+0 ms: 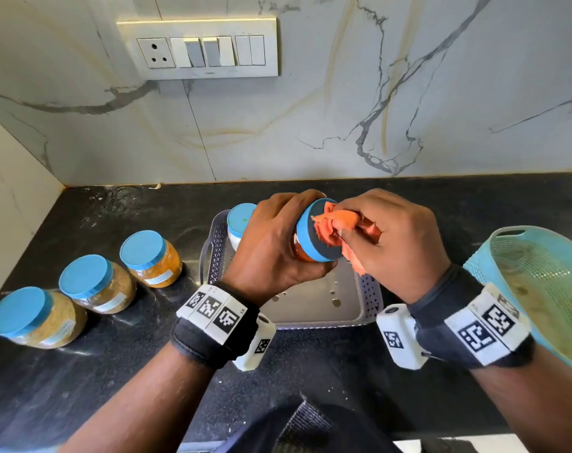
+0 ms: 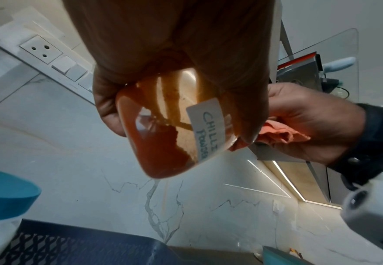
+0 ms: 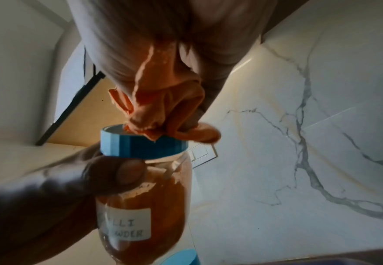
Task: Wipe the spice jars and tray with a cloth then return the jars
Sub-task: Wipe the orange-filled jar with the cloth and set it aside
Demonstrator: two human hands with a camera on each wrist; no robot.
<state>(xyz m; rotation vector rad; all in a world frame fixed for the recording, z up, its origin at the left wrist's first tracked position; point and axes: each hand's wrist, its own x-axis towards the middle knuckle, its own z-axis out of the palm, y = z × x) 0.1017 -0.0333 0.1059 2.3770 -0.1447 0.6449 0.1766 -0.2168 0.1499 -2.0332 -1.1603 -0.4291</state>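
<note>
Wiping chilli jar lid, centre of head frame.
Left hand (image 1: 271,243) wraps chilli powder jar (image 2: 167,136), tilted above grey tray (image 1: 310,308); right hand (image 1: 392,243) pinches orange cloth (image 1: 337,227) bunched against blue lid (image 3: 140,145). Three jars (image 1: 98,282) at left on black counter (image 1: 81,387); white jar (image 1: 240,223) in tray.

White veined marble wall (image 1: 408,93) (switch panel (image 1: 198,49) mounted) behind black countertop (image 1: 114,371).

five spice jars (image 1: 314,238), one cloth (image 1: 335,228), one tray (image 1: 369,295), one basket (image 1: 546,289).
</note>
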